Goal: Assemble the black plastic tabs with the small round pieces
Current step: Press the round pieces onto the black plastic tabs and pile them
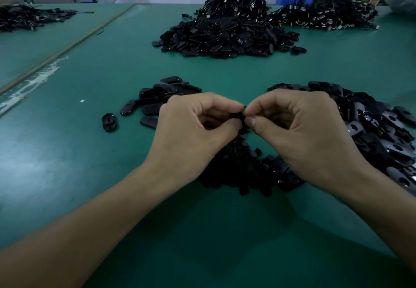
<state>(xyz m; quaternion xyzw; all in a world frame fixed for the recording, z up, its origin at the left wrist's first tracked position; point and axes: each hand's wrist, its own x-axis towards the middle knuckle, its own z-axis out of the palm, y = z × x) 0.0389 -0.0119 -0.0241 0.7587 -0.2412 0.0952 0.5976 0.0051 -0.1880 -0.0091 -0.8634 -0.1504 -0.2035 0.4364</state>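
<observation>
Evidently the small black plastic tab (238, 116) lies dead between the narrowly pinching fingers (255, 123) of left hand (191, 130) and right hand (301, 130) (long axis hidden), above the small round black pieces (236, 170).

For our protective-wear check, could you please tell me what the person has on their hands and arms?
Nothing is worn. The left hand and right hand are bare, with no gloves or rings, and both forearms are uncovered as far as the picture shows: no sleeves, watch or wrist strap.
</observation>
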